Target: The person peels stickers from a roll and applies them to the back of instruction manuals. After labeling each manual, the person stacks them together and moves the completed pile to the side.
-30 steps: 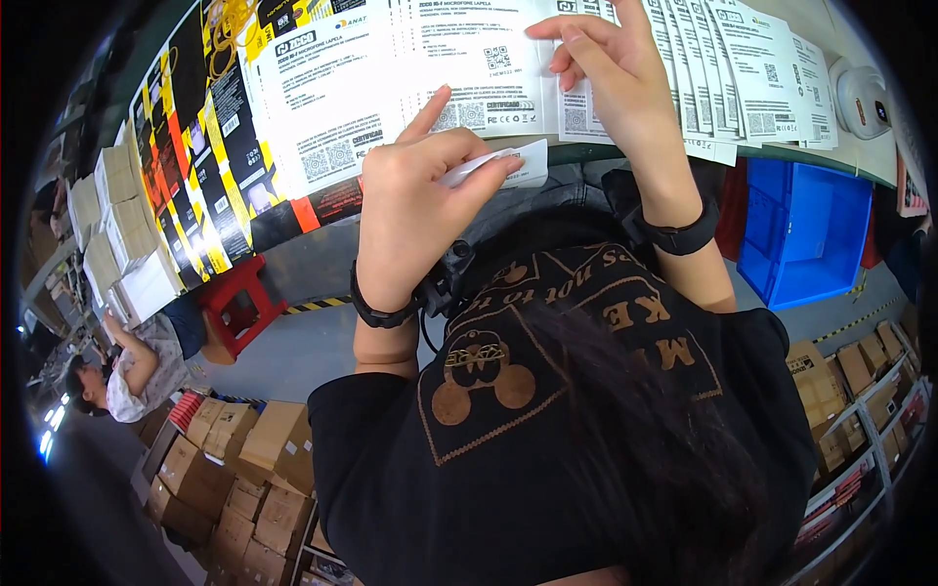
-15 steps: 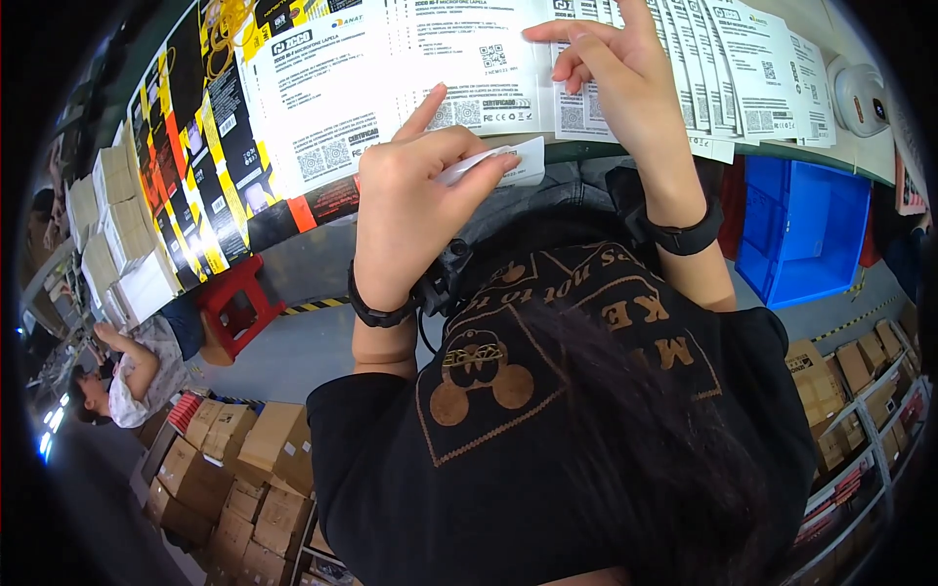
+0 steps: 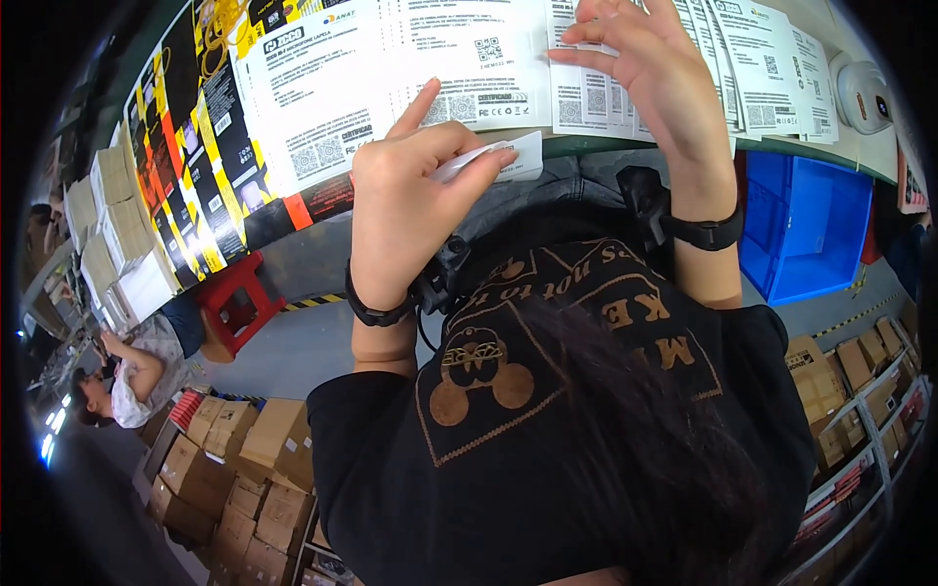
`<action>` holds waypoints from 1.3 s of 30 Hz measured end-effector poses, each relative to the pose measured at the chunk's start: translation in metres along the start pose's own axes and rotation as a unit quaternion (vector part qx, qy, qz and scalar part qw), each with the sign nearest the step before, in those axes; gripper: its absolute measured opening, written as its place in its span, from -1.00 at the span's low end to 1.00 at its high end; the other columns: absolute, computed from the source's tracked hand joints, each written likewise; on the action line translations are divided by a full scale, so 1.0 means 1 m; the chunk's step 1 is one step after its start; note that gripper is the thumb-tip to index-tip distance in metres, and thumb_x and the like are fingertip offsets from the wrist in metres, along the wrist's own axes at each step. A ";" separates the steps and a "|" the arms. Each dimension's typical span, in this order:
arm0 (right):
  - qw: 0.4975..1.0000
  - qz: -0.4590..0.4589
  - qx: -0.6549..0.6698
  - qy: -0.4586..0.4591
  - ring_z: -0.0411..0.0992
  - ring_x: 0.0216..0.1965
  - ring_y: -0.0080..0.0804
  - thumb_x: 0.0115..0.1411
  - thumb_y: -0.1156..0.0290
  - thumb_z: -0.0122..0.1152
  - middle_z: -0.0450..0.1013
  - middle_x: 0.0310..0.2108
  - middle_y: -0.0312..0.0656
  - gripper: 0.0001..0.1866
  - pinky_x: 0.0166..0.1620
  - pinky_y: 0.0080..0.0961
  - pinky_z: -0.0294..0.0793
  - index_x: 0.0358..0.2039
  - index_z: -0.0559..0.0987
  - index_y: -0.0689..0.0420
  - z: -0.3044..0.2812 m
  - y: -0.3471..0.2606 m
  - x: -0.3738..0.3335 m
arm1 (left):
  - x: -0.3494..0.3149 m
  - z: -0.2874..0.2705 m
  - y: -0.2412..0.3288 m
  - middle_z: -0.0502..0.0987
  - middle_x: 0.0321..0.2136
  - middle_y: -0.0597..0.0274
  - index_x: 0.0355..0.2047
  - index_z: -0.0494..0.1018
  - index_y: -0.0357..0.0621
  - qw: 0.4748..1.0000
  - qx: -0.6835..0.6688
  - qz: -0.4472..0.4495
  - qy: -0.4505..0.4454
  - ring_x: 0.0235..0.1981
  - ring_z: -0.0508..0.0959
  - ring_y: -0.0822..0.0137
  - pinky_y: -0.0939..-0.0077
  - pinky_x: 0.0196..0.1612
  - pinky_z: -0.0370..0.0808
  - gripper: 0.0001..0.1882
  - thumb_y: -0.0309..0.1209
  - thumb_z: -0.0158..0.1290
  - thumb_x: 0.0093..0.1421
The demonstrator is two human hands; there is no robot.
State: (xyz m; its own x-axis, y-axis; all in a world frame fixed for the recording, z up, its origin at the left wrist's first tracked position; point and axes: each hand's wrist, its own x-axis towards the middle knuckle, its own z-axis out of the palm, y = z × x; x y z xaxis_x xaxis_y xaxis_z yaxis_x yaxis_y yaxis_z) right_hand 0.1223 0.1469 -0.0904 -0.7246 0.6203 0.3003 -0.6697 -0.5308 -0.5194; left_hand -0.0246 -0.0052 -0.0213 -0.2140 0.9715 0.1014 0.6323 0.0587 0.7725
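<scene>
Head view: small white label strip (image 3: pixel 489 161) pinched in left hand (image 3: pixel 410 195), just off the table edge (image 3: pixel 586 146); right hand (image 3: pixel 650 68) now further up, fingers loosely curled, pressing printed sheets (image 3: pixel 430 59), so sorting goes on

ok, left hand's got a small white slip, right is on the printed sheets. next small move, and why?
Probably bring the small white slip up onto the printed sheets. The left hand pinches it just below the bench edge, and the right hand already rests its fingers on those sheets, seemingly holding them steady.
</scene>
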 end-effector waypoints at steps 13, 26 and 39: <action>0.955 0.161 -0.157 0.195 0.44 -0.15 -0.26 0.25 0.37 -0.02 0.37 -0.23 -0.14 -0.46 -0.07 -0.29 0.48 0.16 0.03 0.21 0.034 -0.029 0.017 | 0.001 0.002 -0.001 0.39 -0.83 0.20 -0.67 0.45 -0.32 1.000 0.006 0.011 0.015 -0.86 0.25 0.29 0.27 0.17 0.30 -0.81 -0.49 0.20 -0.05; 0.955 0.185 -0.139 0.188 0.44 -0.13 -0.13 0.28 0.31 -0.10 0.33 -0.26 -0.14 -0.73 -0.07 -0.17 0.51 -0.09 0.26 0.19 0.034 -0.038 0.019 | 0.001 0.002 0.000 0.42 -0.81 0.20 -0.67 0.47 -0.30 1.000 0.005 0.013 0.017 -0.83 0.33 0.32 0.28 0.16 0.32 -0.82 -0.48 0.21 -0.05; 0.961 0.200 -0.087 0.171 0.35 -0.02 0.12 0.29 0.30 -0.11 0.30 -0.16 0.03 -0.76 -0.04 0.01 0.46 -0.15 0.30 0.21 0.028 -0.035 0.018 | 0.001 0.002 -0.001 0.42 -0.81 0.19 -0.68 0.47 -0.29 1.000 -0.001 0.015 0.017 -0.82 0.34 0.30 0.27 0.16 0.31 -0.82 -0.48 0.21 -0.05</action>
State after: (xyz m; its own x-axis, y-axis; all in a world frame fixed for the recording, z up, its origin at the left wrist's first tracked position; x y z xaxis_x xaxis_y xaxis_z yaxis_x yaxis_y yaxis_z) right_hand 0.1279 0.1604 -0.0441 -0.8024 0.5560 -0.2171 -0.2898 -0.6809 -0.6726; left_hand -0.0235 -0.0036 -0.0229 -0.2191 0.9647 0.1461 0.6373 0.0281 0.7701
